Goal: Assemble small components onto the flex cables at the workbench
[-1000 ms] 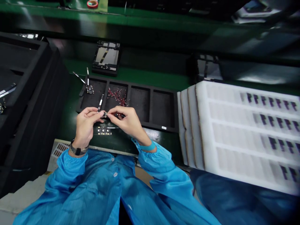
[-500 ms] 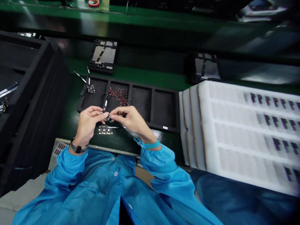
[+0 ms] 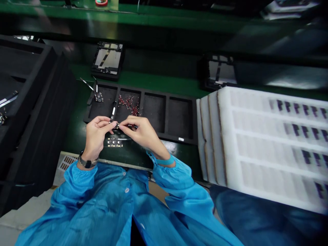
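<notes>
A small circuit board [image 3: 117, 126] with a flat cable [image 3: 113, 112] standing up from it is pinched between the thumb and fingers of my left hand [image 3: 95, 135]. My right hand [image 3: 139, 131] is closed too, thumb and forefinger pressed together at the board's right edge. Whatever tiny part those fingertips may hold is hidden. Just below my hands, a panel of small boards [image 3: 115, 142] lies on the green bench. Beyond them is a black divided tray [image 3: 153, 134], with small red-and-black parts [image 3: 129, 104] in one compartment and cabled boards [image 3: 98, 97] in the leftmost.
Black foam trays [image 3: 48, 99] are stacked high on my left. To the right stands a stack of white foam trays [image 3: 230, 136] holding dark parts. Two black device frames [image 3: 107, 61] [image 3: 221, 71] sit behind the divided tray. A red tape roll [image 3: 101, 2] rests at the top.
Both hands stay together at the board, with the right fingertips shifted slightly left. The device frames at the back have moved a little to the left relative to the divided tray.
</notes>
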The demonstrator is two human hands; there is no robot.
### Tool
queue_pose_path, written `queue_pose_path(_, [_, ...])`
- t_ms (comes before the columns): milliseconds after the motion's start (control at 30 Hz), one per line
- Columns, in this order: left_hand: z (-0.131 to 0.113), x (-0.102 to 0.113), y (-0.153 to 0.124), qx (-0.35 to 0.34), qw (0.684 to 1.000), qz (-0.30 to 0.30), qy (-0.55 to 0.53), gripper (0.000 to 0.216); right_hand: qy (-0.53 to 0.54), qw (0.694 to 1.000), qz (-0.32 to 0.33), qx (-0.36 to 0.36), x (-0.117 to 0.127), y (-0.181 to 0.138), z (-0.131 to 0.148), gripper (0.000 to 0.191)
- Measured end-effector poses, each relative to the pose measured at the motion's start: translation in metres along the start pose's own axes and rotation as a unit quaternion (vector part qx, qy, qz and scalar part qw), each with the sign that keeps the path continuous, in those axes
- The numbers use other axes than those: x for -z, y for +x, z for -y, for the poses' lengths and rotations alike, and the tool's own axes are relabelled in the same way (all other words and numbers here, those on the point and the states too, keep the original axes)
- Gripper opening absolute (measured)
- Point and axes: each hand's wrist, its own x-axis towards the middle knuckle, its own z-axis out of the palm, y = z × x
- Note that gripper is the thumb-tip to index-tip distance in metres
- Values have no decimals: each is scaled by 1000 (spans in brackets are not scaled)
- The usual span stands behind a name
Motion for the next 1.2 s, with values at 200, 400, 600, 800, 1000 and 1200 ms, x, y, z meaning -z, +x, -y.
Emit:
queue_pose_path(200, [2,0,0,1,1000,1,8,38,-21,1000,4,2,2,0,2,16])
queue_pose_path(400, [1,3,0,8,1000,12,20,40,-3,999,37,-15,6,1,-1,14])
queue_pose_path(600, [-3,1,-2,11,998,29,57,43,2,997,68,-44,8,2,-1,13])
queue_pose_path(800, [2,-1,-6,-10,997,1,76,37,-26,997,43,-65,4,0,3,15])
queue_pose_path(1000, [1,1,-1,32,999,28,25,44,76,990,62,-104,8,3,-3,23])
queue_pose_path(1200, [-1,1,1,56,997,50,-12,50,147,979,72,-122,9,6,-6,42])
